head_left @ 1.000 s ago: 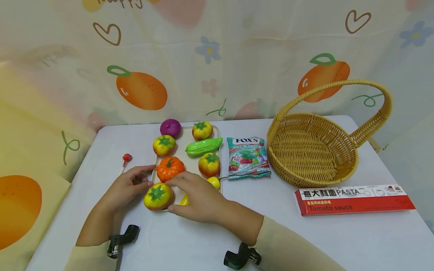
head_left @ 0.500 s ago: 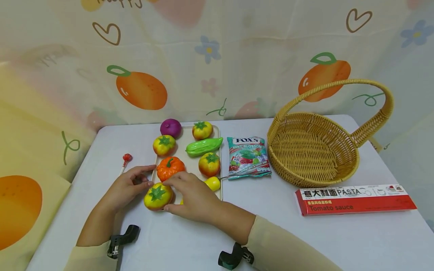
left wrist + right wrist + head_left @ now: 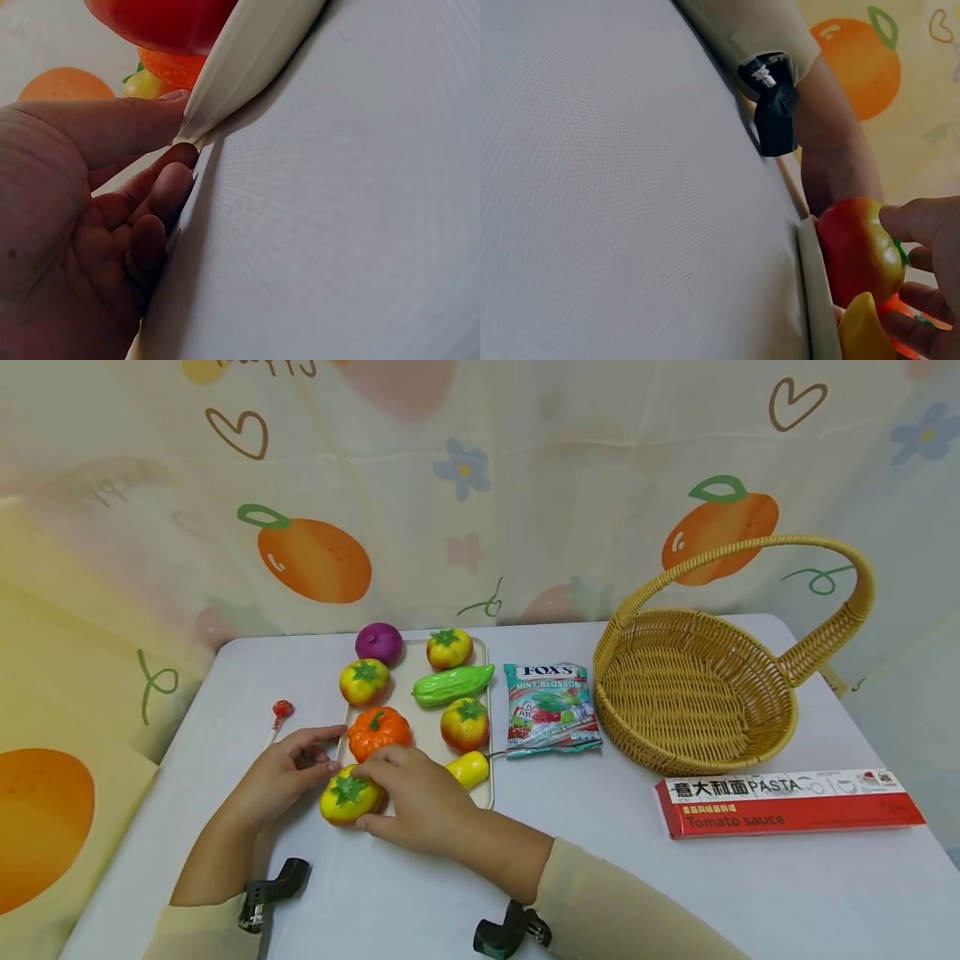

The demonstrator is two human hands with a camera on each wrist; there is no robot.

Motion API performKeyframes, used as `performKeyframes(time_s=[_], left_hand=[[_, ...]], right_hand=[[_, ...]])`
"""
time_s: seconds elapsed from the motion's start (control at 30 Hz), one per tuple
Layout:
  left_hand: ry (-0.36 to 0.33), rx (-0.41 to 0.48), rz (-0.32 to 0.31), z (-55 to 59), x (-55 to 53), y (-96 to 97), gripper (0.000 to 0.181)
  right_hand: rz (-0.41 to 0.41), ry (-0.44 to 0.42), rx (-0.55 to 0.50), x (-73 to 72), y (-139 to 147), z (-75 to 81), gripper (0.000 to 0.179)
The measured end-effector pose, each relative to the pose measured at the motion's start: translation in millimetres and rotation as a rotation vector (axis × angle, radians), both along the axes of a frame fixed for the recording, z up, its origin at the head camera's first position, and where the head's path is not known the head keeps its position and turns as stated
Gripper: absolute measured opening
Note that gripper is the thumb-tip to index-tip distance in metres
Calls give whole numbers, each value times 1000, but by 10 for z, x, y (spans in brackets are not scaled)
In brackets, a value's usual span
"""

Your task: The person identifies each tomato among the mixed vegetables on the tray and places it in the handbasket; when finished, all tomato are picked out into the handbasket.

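Note:
My left hand (image 3: 277,777) pinches the left edge of a cream tray (image 3: 405,685); in the left wrist view the thumb lies on the tray rim (image 3: 255,60) and fingertips curl below it. My right hand (image 3: 427,797) spreads thumb and fingers at the right side of the nearest red-yellow toy tomato (image 3: 345,799), which has a green leafy cap. The thumb tip overlaps that tomato (image 3: 851,251) in the right wrist view. Beneath the right hand lies a yellow toy pepper (image 3: 470,770), partly hidden. An orange toy pumpkin (image 3: 377,734) sits just behind the tomato.
Farther back on the tray are several more toy tomatoes, a green gourd (image 3: 452,686) and a purple onion (image 3: 378,644). To the right stand a candy bag (image 3: 551,708), a wicker basket (image 3: 675,693) and a pasta box (image 3: 787,804). A lollipop (image 3: 282,710) lies left.
My right hand has shifted left, from beside the near tomato to over its right edge, showing more of the yellow pepper. The left hand and tray stay put.

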State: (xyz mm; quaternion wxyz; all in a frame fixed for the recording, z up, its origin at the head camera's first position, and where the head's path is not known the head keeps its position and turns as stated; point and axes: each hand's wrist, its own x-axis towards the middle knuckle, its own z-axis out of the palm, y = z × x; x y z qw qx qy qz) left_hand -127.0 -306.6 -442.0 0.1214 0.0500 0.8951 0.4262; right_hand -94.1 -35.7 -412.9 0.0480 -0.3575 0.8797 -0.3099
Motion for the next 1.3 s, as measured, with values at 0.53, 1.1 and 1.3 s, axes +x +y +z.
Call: performKeyframes(time_s=[0.53,1.1,1.3], left_hand=[[12,24,-1,-12,15,3,58],[0,-2,4,31,10,5,56],[3,28,-2,14,-4,4,57]], right_hand=[[-56,31,12,24,-80,-43,55],[-44,95,23,42,-133,-120,62],[-50,108,14,60,-140,-125,59]])
